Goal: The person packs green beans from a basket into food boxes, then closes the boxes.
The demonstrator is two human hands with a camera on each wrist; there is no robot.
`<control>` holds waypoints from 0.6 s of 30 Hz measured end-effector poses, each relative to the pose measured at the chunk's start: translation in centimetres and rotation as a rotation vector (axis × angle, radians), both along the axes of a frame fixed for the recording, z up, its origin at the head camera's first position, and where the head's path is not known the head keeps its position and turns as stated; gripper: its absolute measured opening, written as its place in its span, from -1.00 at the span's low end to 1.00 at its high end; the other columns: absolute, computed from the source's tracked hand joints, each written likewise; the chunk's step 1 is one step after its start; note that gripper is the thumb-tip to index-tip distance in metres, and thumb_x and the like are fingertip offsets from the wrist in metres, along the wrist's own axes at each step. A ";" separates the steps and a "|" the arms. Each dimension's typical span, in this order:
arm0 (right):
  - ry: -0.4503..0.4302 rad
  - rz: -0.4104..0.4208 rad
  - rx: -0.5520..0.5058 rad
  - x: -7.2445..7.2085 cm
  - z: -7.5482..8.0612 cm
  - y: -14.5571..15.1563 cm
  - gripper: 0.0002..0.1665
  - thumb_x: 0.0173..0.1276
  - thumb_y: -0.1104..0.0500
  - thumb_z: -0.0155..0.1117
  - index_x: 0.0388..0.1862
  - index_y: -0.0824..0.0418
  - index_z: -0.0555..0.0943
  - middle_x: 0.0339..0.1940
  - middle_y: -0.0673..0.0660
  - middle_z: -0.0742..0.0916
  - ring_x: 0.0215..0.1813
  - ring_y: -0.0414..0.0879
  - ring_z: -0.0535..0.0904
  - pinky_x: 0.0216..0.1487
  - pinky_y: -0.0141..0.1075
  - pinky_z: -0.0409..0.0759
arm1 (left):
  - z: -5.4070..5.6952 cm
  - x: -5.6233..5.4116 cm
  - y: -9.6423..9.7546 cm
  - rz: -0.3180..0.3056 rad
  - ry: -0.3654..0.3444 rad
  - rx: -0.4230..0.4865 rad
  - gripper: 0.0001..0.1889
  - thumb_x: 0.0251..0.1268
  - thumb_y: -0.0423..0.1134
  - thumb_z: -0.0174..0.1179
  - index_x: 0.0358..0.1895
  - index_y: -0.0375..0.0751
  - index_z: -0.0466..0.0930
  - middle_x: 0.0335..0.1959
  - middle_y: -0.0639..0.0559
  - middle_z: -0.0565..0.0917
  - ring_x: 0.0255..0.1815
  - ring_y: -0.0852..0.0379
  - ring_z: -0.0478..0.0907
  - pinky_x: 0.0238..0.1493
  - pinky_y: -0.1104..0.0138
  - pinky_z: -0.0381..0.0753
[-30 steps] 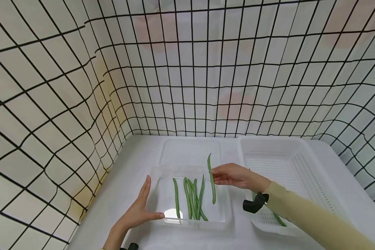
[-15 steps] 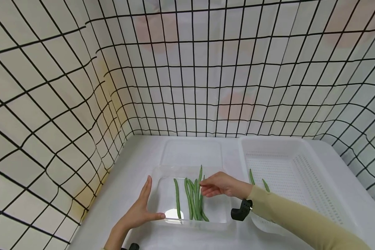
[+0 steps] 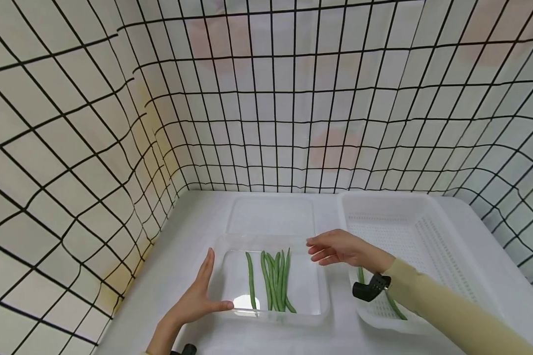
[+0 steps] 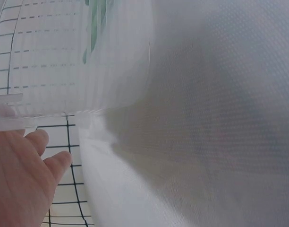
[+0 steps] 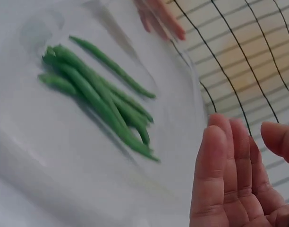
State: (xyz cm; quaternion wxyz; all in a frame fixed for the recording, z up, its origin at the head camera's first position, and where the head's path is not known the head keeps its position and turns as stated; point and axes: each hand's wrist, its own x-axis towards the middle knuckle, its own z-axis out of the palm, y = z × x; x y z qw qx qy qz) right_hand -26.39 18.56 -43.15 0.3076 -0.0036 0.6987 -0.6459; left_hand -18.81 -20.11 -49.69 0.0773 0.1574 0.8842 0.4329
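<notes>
A clear plastic container [image 3: 309, 293] holds several green beans [image 3: 275, 283] bunched side by side and one separate green bean [image 3: 251, 282] to their left. My left hand [image 3: 195, 296] spreads straight fingers and thumb along the container's left side, at its rim. Just above the container's right rim, my right hand [image 3: 344, 249] is apart from the beans and holds nothing. The right wrist view shows its fingers [image 5: 211, 165] extended and the thumb away from them. From low down, the left wrist view catches the container's wall [image 4: 118, 75] beside the left hand [image 4: 21, 175].
To the right stands a white perforated basket [image 3: 382, 222], with green beans [image 3: 396, 306] partly hidden under the right forearm. A flat translucent lid [image 3: 271, 215] lies behind the container. Black wire mesh [image 3: 293, 123] encloses the white table [image 3: 195, 212] at the back and sides.
My right hand carried a green bean leftward into the container and released it beside the bunch. It has since moved back right, empty. My left hand has stayed in place.
</notes>
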 end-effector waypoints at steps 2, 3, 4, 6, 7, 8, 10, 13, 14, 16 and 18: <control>0.013 -0.021 0.033 -0.1 0.3 1.6 -0.57 0.31 0.03 0.30 -0.06 0.37 0.61 -0.21 0.22 0.69 -0.21 -0.01 0.67 -0.19 -0.21 0.63 | 0.0 0.0 0.0 -0.002 0.010 -0.002 0.39 -0.19 0.01 0.54 0.50 0.14 -0.52 0.52 0.02 -0.41 0.48 -0.10 -0.33 0.29 -0.22 -0.05; 0.017 -0.033 0.043 -0.2 0.4 2.4 -0.56 0.31 0.01 0.29 -0.05 0.37 0.60 -0.20 0.20 0.69 -0.20 -0.01 0.67 -0.19 -0.21 0.63 | 0.0 0.0 0.0 -0.004 0.013 -0.003 0.39 -0.19 0.01 0.54 0.50 0.14 -0.52 0.52 0.01 -0.40 0.48 -0.11 -0.33 0.29 -0.22 -0.05; 0.020 -0.051 0.054 -0.2 0.5 3.2 -0.55 0.31 0.00 0.30 -0.05 0.36 0.60 -0.20 0.19 0.69 -0.20 -0.01 0.67 -0.19 -0.22 0.63 | 0.0 0.0 0.0 -0.004 0.012 -0.002 0.39 -0.19 0.01 0.54 0.50 0.14 -0.52 0.52 0.02 -0.41 0.48 -0.11 -0.33 0.29 -0.22 -0.04; 0.027 -0.079 0.061 -0.2 0.6 4.9 -0.52 0.32 -0.02 0.28 -0.02 0.37 0.58 -0.20 0.18 0.70 -0.20 -0.02 0.67 -0.18 -0.23 0.63 | -0.1 -0.1 0.0 -0.003 0.010 -0.002 0.39 -0.19 0.01 0.54 0.50 0.15 -0.52 0.52 0.01 -0.40 0.48 -0.12 -0.32 0.28 -0.23 -0.04; 0.029 -0.095 0.062 -0.2 0.6 5.7 -0.50 0.32 -0.02 0.28 -0.01 0.38 0.57 -0.20 0.18 0.70 -0.20 -0.03 0.67 -0.18 -0.23 0.63 | -0.1 -0.1 0.0 -0.002 0.007 -0.002 0.39 -0.19 0.01 0.54 0.50 0.15 -0.52 0.52 0.02 -0.41 0.48 -0.12 -0.32 0.28 -0.23 -0.04; 0.028 -0.109 0.059 -0.1 0.5 6.5 -0.49 0.33 -0.02 0.27 0.00 0.39 0.56 -0.20 0.17 0.70 -0.20 -0.04 0.67 -0.18 -0.23 0.63 | -0.1 -0.1 0.0 -0.003 0.005 -0.003 0.39 -0.19 0.01 0.54 0.50 0.16 -0.52 0.52 0.03 -0.41 0.48 -0.11 -0.33 0.28 -0.22 -0.04; 0.033 -0.130 0.070 0.0 0.2 8.1 -0.46 0.35 -0.04 0.25 0.03 0.42 0.54 -0.20 0.17 0.70 -0.20 -0.05 0.66 -0.16 -0.22 0.62 | -0.1 -0.1 -0.1 -0.003 0.004 -0.002 0.39 -0.20 0.01 0.54 0.50 0.15 -0.52 0.52 0.02 -0.41 0.48 -0.11 -0.33 0.28 -0.22 -0.04; 0.035 -0.156 0.112 0.2 -0.6 10.3 -0.41 0.35 -0.05 0.24 0.07 0.46 0.52 -0.22 0.17 0.71 -0.22 -0.07 0.67 -0.16 -0.22 0.62 | -0.1 0.0 -0.1 -0.006 0.012 0.001 0.39 -0.19 0.00 0.54 0.50 0.14 -0.52 0.52 0.01 -0.40 0.48 -0.12 -0.33 0.28 -0.22 -0.04; 0.031 -0.161 0.130 0.2 -0.9 10.9 -0.40 0.35 -0.04 0.25 0.07 0.47 0.51 -0.22 0.17 0.71 -0.24 -0.07 0.67 -0.17 -0.23 0.63 | -0.1 0.0 -0.1 -0.007 0.016 0.004 0.39 -0.19 0.00 0.54 0.50 0.13 -0.52 0.52 0.00 -0.40 0.48 -0.12 -0.33 0.28 -0.23 -0.04; 0.022 -0.166 0.165 0.4 -1.8 12.0 -0.38 0.34 -0.02 0.25 0.09 0.49 0.49 -0.23 0.19 0.71 -0.28 -0.08 0.68 -0.21 -0.25 0.63 | -0.1 0.0 -0.1 -0.013 0.026 0.011 0.39 -0.19 -0.01 0.54 0.50 0.12 -0.51 0.52 -0.02 -0.40 0.48 -0.12 -0.33 0.28 -0.23 -0.04; 0.003 -0.163 0.189 0.5 -2.7 13.1 -0.41 0.34 0.01 0.26 0.06 0.51 0.50 -0.25 0.21 0.71 -0.32 -0.08 0.68 -0.22 -0.25 0.64 | -0.1 0.0 -0.2 -0.018 0.029 0.016 0.39 -0.19 -0.02 0.55 0.50 0.12 -0.51 0.52 -0.02 -0.40 0.48 -0.13 -0.33 0.28 -0.24 -0.04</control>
